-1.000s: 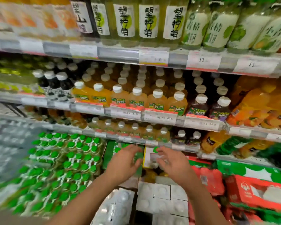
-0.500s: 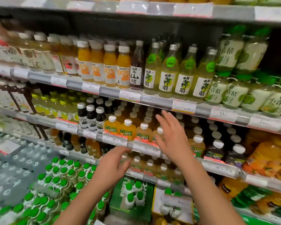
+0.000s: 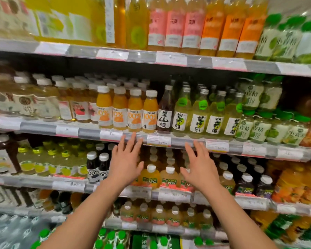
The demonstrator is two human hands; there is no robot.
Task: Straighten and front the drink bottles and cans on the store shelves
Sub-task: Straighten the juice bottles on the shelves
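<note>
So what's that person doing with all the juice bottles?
A person is tidying drinks on store shelves. Both hands are raised with fingers spread and hold nothing: the left hand reaches up near the shelf edge, just under the orange juice bottles, and the right hand is beside it, below the lemon drink bottles. No bottle is being gripped.

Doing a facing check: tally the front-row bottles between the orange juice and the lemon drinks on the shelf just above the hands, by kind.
Orange juice bottles, white caps, "100%" labels: 4
Dark hawthorn drink bottle: 1
Pale green lemon drink bottles, green neck stickers: 4
Total: 9
</note>
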